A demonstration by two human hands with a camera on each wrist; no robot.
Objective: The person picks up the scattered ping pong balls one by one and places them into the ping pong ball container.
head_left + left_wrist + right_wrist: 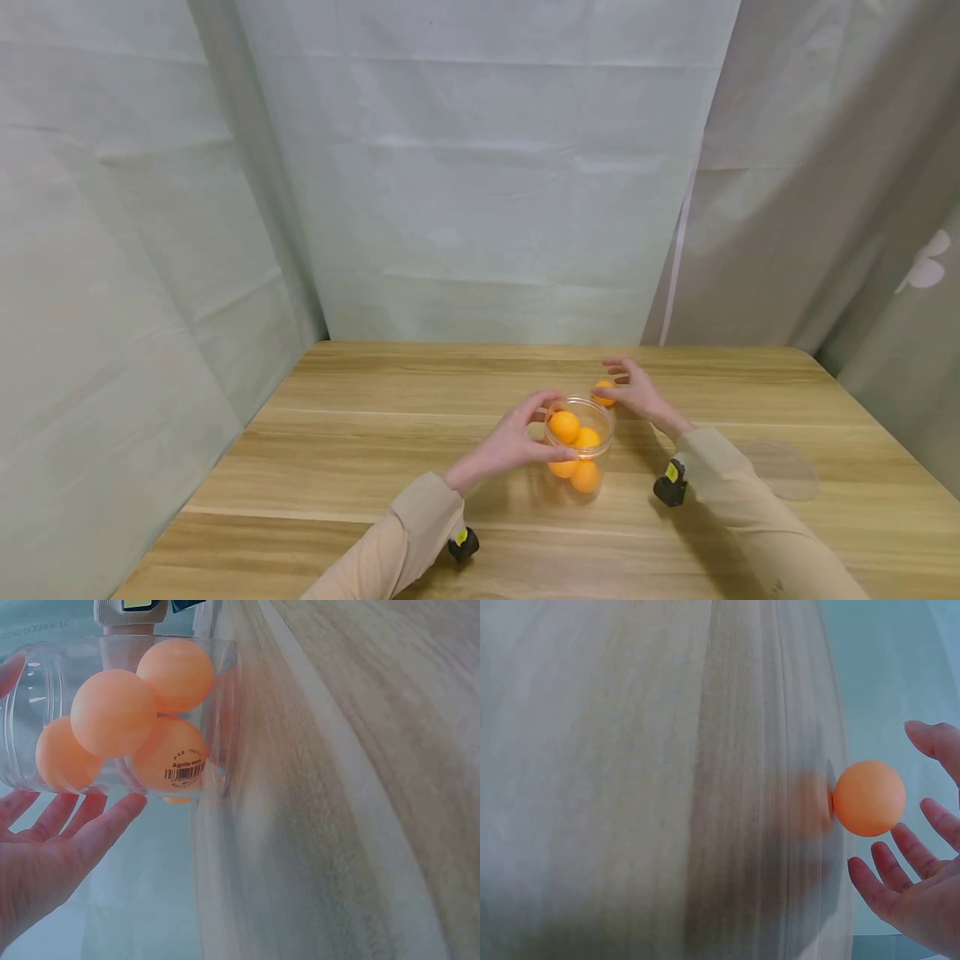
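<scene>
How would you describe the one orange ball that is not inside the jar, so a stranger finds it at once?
On the wooden table stands a clear plastic jar holding orange balls. Just behind it, by the right hand, one orange ball lies on the bare wood. It is the only ball outside the jar.

The light was soft, even and fairly bright, apparently from above, diffused by the pale fabric backdrop [480, 192], which showed only faint creases and no hard highlights. Shadows on the bench [375, 433] were weak and blurred, lying close under the sleeves. The head view was sharp at its centre, with wide-angle bending of the bench edges toward the corners. Both wrist views looked washed out and hazy: wood grain smeared into streaks, possibly from motion. The clear jar [45, 712] carried small glints, and the loose ball [868, 798] cast a dim shadow on the bench beside it.
</scene>
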